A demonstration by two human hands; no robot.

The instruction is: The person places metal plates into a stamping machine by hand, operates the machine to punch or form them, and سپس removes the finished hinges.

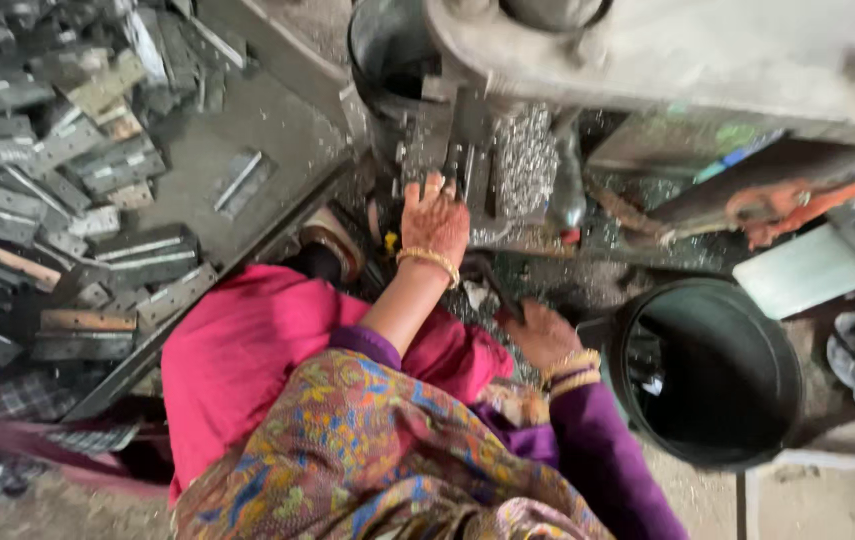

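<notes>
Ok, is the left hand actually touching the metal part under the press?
Touching. The head view shows the left hand with its fingertips laid on the metal part under the press, with no gap showing between them.

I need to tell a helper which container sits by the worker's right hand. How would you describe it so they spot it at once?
Start at the big grey machine across the top. Below it, to the right of the person's right hand, stands a round dark bucket. Unlike the dark can up beside the machine, it sits low on the floor, its wide mouth open to the camera.
</notes>
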